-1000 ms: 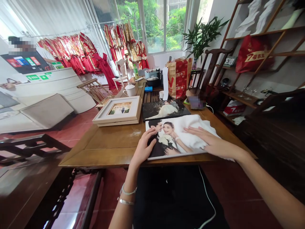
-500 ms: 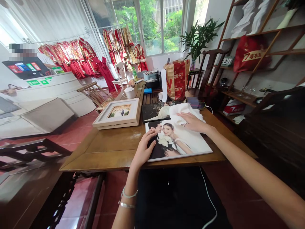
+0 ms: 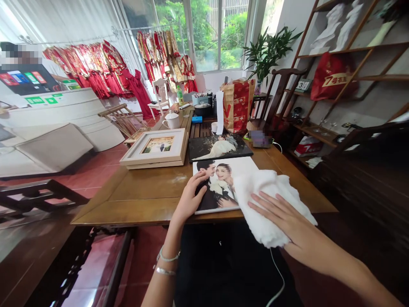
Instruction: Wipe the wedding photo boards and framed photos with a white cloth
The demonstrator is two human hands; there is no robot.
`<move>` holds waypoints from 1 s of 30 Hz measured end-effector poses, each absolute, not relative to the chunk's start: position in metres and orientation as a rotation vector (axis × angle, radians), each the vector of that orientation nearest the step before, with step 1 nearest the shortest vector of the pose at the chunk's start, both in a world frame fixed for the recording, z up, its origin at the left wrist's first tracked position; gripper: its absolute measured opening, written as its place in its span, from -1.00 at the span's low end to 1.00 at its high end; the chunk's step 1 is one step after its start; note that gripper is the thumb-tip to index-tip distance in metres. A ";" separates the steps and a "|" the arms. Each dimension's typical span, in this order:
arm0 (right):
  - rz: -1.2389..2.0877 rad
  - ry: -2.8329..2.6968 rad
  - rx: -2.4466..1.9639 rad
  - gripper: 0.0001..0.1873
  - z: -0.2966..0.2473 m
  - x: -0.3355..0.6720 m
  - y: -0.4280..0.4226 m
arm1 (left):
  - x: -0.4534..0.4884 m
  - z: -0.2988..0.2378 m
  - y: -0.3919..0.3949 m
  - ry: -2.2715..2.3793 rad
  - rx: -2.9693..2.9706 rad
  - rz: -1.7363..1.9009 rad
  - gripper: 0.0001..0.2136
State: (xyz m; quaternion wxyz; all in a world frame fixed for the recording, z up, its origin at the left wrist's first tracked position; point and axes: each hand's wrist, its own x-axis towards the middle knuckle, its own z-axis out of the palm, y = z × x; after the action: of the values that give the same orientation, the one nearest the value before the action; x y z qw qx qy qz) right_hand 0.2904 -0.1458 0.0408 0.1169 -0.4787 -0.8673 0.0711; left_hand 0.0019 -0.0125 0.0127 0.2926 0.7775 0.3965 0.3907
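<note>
A wedding photo panel (image 3: 220,202) of a couple lies flat at the near edge of the wooden table. My left hand (image 3: 191,194) rests on its left side, fingers extended and pressing on the surface. Under my right hand (image 3: 281,215) is a bunched white cloth (image 3: 262,183), which it holds with fingers stretched across the top; the thumb is out of sight. The cloth covers the panel's right part and hangs past the table's front edge. Just behind lies a darker photo panel (image 3: 220,147) showing a figure in a white gown.
Pale picture frames (image 3: 153,149) are stacked at left on the table (image 3: 134,204). Behind are a lidded white mug (image 3: 172,120), a red and brown paper bag (image 3: 238,104) and a phone-like device (image 3: 260,138) with a cable. A person (image 3: 19,55) is at the counter.
My right hand has drawn the white cloth from the panel's upper right corner toward me, down to its lower right. The dark panel behind is now uncovered. My left hand stays in place.
</note>
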 end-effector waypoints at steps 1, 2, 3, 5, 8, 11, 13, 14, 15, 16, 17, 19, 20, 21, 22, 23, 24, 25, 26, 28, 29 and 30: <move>0.238 -2.542 -1.386 0.09 0.042 0.293 -0.140 | 0.002 0.013 -0.013 1.053 2.070 1.041 -0.69; 0.266 -2.541 -1.371 0.08 0.043 0.295 -0.130 | 0.002 0.013 -0.013 1.049 2.069 1.041 -0.69; 0.288 -2.536 -1.359 0.06 0.043 0.298 -0.118 | 0.002 0.014 -0.013 1.046 2.068 1.042 -0.68; 0.289 -2.514 -1.364 0.01 0.044 0.302 -0.086 | 0.002 0.014 -0.014 1.046 2.065 1.039 -0.68; 0.229 -2.480 -1.461 -0.12 0.045 0.299 -0.032 | 0.001 0.015 -0.014 1.050 2.063 1.031 -0.68; 0.202 -2.449 -1.569 -0.20 0.048 0.292 0.014 | 0.001 0.014 -0.013 1.044 2.078 1.035 -0.69; 0.199 -2.437 -1.596 -0.22 0.051 0.287 0.033 | 0.000 0.014 -0.013 1.036 2.089 1.039 -0.69; 0.194 -2.434 -1.604 -0.23 0.052 0.285 0.037 | 0.000 0.014 -0.014 1.033 2.091 1.041 -0.69; 0.188 -2.431 -1.610 -0.24 0.052 0.283 0.036 | 0.001 0.014 -0.014 1.033 2.089 1.040 -0.69; 0.181 -2.428 -1.615 -0.24 0.051 0.281 0.032 | 0.001 0.015 -0.014 1.035 2.086 1.038 -0.69; 0.168 -2.426 -1.616 -0.25 0.051 0.280 0.024 | 0.001 0.015 -0.014 1.038 2.081 1.038 -0.69; 0.119 -2.434 -1.587 -0.26 0.048 0.275 -0.003 | 0.001 0.015 -0.015 1.043 2.075 1.039 -0.69; 0.085 -2.446 -1.553 -0.25 0.046 0.273 -0.020 | 0.002 0.015 -0.015 1.044 2.075 1.041 -0.70; 0.044 -2.461 -1.507 -0.22 0.045 0.271 -0.039 | 0.002 0.015 -0.015 1.043 2.074 1.046 -0.70; 0.017 -2.491 -1.445 -0.16 0.043 0.269 -0.057 | 0.002 0.015 -0.014 1.041 2.074 1.051 -0.70; -0.008 -2.494 -1.410 -0.07 0.043 0.268 -0.075 | 0.002 0.015 -0.014 1.038 2.072 1.056 -0.70; -0.012 -2.507 -1.393 -0.02 0.043 0.267 -0.091 | 0.002 0.015 -0.014 1.036 2.069 1.061 -0.70; -0.005 -2.521 -1.380 0.01 0.043 0.266 -0.105 | 0.002 0.015 -0.014 1.034 2.066 1.065 -0.70; 0.010 -2.533 -1.377 0.03 0.044 0.266 -0.116 | 0.003 0.015 -0.014 1.034 2.064 1.067 -0.70; 0.057 -2.555 -1.373 0.03 0.046 0.267 -0.127 | 0.003 0.015 -0.014 1.040 2.063 1.066 -0.69; 0.087 -2.564 -1.368 0.03 0.047 0.268 -0.126 | 0.003 0.015 -0.014 1.044 2.063 1.063 -0.69; 0.117 -2.569 -1.360 0.03 0.048 0.270 -0.122 | 0.003 0.015 -0.014 1.047 2.064 1.060 -0.69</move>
State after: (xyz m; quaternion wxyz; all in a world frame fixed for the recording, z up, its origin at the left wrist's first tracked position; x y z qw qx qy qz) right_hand 0.2703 -0.1222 0.0477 0.1158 -0.4645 -0.8771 0.0399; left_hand 0.0027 -0.0142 0.0150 0.2935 0.7751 0.3930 0.3982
